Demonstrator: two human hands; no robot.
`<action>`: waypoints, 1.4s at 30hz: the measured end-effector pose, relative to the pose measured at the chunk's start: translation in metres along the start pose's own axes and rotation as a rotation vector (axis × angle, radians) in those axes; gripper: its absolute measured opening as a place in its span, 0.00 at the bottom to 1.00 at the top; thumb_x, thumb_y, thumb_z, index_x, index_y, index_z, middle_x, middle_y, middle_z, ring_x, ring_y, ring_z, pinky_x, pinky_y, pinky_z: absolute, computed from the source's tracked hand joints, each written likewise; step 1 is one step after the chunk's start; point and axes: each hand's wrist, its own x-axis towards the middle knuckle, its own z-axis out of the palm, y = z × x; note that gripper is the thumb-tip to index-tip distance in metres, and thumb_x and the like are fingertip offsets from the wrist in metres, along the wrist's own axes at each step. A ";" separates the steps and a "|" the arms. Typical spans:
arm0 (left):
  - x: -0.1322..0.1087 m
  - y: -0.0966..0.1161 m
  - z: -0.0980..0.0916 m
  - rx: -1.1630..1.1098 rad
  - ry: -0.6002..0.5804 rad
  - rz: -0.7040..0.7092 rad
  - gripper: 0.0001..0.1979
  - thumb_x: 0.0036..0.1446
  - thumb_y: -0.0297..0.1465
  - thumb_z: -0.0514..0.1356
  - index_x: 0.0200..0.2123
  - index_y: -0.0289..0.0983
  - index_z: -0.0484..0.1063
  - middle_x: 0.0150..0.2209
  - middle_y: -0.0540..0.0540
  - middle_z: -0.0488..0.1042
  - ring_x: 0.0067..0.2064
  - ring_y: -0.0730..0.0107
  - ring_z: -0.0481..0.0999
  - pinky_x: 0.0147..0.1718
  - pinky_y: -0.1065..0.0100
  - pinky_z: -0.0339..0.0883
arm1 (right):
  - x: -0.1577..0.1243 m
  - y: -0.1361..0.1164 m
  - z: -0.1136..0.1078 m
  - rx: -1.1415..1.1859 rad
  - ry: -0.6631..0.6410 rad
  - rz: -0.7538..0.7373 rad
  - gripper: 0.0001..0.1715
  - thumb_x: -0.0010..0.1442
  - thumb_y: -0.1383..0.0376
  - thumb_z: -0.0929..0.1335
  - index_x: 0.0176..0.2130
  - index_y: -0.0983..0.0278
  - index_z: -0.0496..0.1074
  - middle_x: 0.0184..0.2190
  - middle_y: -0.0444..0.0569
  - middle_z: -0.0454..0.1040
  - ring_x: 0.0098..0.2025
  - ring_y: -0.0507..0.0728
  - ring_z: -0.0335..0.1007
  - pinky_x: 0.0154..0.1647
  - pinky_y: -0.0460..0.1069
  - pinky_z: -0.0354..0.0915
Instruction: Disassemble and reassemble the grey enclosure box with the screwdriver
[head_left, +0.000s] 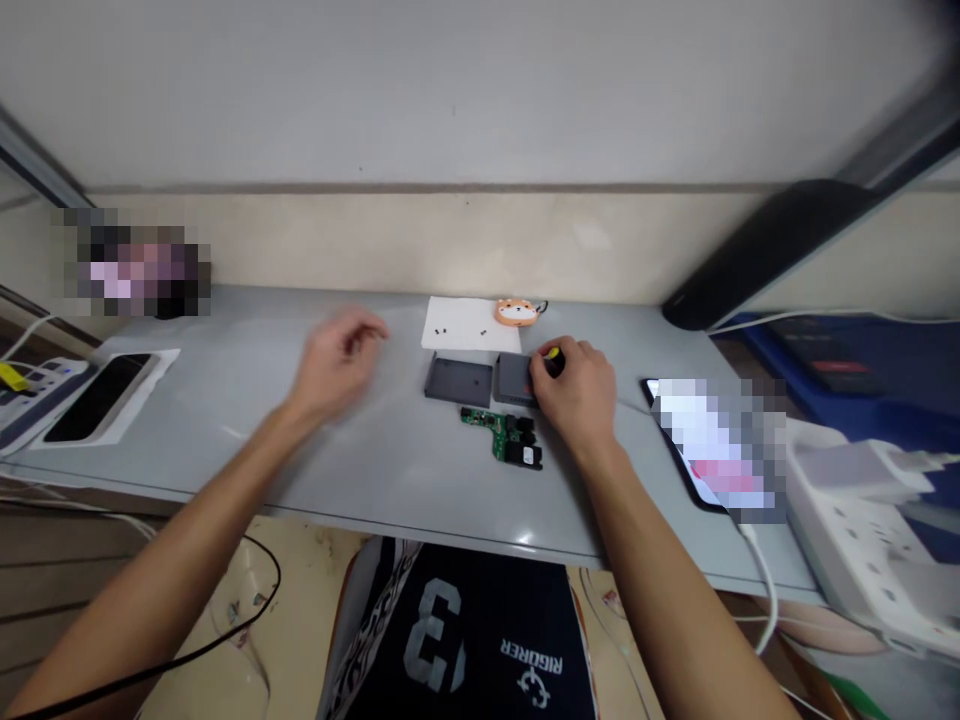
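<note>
My left hand (339, 362) hovers over the left part of the grey table, blurred, its fingers loosely curled and apart from the thumb, holding nothing visible. My right hand (576, 392) is closed round a black and yellow tool (555, 356), mostly hidden by the fingers. Its fingertips are at the right side of a dark grey box shell (514, 378). Directly left of that lies a shallow dark grey cover (459, 381). A green circuit board (498, 436) with black parts rests in front of both. Small dark screws (440, 331) sit on white paper (459, 312) behind them.
An orange animal-faced case (516, 312) overlaps the paper's right corner. On the right are a lit phone (694, 450) with a cable and a white power strip (862, 530). A dark phone (99, 398) lies far left, and a black cylinder (750, 260) leans behind.
</note>
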 end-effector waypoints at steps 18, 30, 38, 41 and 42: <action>0.014 -0.011 0.121 -0.308 -0.370 0.017 0.10 0.61 0.25 0.53 0.39 0.39 0.74 0.25 0.52 0.65 0.28 0.70 0.64 0.32 0.66 0.60 | 0.002 0.001 -0.002 -0.059 0.007 -0.006 0.11 0.63 0.61 0.65 0.40 0.62 0.75 0.36 0.57 0.77 0.40 0.65 0.68 0.41 0.56 0.58; 0.015 -0.013 0.111 -0.102 -0.354 -0.022 0.10 0.63 0.28 0.54 0.37 0.41 0.76 0.25 0.51 0.70 0.28 0.69 0.67 0.30 0.65 0.56 | 0.003 0.005 -0.005 -0.054 -0.013 0.012 0.10 0.64 0.61 0.65 0.40 0.61 0.75 0.37 0.57 0.76 0.41 0.65 0.68 0.42 0.56 0.58; 0.016 -0.014 0.113 -0.056 -0.381 0.020 0.09 0.63 0.28 0.54 0.32 0.40 0.73 0.28 0.50 0.75 0.29 0.67 0.69 0.30 0.65 0.56 | 0.004 0.004 -0.005 -0.075 -0.035 0.018 0.11 0.65 0.61 0.65 0.41 0.62 0.76 0.37 0.57 0.76 0.41 0.65 0.69 0.43 0.56 0.59; 0.017 -0.014 0.113 -0.034 -0.384 0.024 0.10 0.63 0.28 0.53 0.32 0.40 0.73 0.29 0.50 0.76 0.29 0.67 0.69 0.30 0.65 0.56 | 0.005 0.004 -0.005 -0.078 -0.034 0.013 0.11 0.65 0.61 0.65 0.41 0.62 0.76 0.37 0.57 0.77 0.41 0.65 0.69 0.43 0.56 0.59; 0.017 -0.014 0.112 -0.024 -0.382 0.025 0.10 0.63 0.28 0.53 0.32 0.40 0.73 0.28 0.50 0.76 0.29 0.67 0.69 0.30 0.65 0.55 | 0.005 0.004 -0.005 -0.074 -0.029 0.010 0.11 0.65 0.61 0.65 0.41 0.62 0.76 0.37 0.57 0.77 0.42 0.65 0.69 0.43 0.56 0.59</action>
